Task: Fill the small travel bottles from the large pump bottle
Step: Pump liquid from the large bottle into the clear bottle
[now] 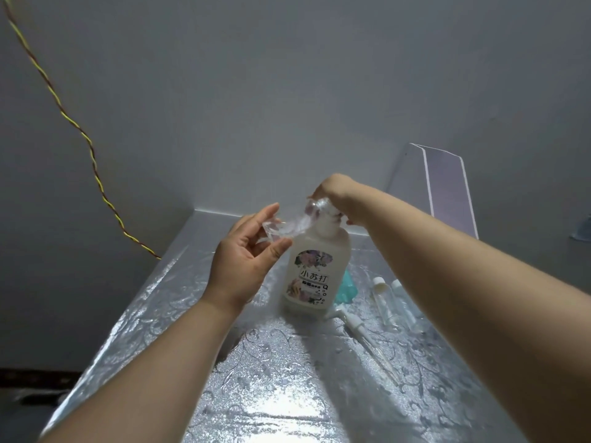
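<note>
The large white pump bottle (pixel 315 276) with a floral label stands upright in the middle of the silver table (pixel 271 378). My right hand (pixel 332 193) is closed over its pump head from above. A clear plastic wrapper (pixel 287 227) stretches from the pump head to my left hand (pixel 246 251), which pinches its free end just left of the bottle. Two small clear travel bottles (pixel 388 298) with white caps lie to the right of the large bottle, partly hidden by my right forearm. A white pump or spray top (pixel 350 321) lies in front of them.
A teal item (pixel 347 287) sits behind the large bottle on its right. A clear acrylic panel (pixel 447 187) leans against the wall at the back right. A twisted yellow and red cord (pixel 92 161) runs down the left wall to the table's left edge.
</note>
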A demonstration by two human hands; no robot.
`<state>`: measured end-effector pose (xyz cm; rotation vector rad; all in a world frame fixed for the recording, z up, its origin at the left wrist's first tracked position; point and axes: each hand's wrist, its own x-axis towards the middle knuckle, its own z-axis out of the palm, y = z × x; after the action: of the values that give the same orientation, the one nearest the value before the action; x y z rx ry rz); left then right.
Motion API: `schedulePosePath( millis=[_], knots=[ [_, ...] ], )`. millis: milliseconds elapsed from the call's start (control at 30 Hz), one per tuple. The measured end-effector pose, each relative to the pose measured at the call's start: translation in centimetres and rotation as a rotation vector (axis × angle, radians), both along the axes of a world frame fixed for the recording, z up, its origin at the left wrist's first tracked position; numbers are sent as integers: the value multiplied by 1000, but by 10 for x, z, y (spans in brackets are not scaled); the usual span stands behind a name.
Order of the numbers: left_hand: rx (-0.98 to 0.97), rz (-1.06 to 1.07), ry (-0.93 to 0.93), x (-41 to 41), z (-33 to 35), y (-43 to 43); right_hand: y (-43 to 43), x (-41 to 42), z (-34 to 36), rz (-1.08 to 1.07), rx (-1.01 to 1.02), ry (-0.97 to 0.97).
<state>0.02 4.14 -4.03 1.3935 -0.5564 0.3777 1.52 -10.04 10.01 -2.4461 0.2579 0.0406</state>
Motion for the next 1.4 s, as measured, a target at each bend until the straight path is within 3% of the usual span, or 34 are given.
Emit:
schedulePosePath(
  millis=[200,467,833,1100,1400],
  knots=[
    [-2,0,-31,0,3,0,2,-7,13,85,-51,-74],
    [-8,17,-22,-3,4,-2,3,4,2,40,-92,22],
    [-49,-10,-21,-4,6,-3,2,-2,13,116,-60,-76],
    [-46,-27,0,1,-1,-3,0,10,-2,58,-71,21],
    [-61,-33,0,-3,3,-4,1,2,9,115,-90,-26]
  ],
)
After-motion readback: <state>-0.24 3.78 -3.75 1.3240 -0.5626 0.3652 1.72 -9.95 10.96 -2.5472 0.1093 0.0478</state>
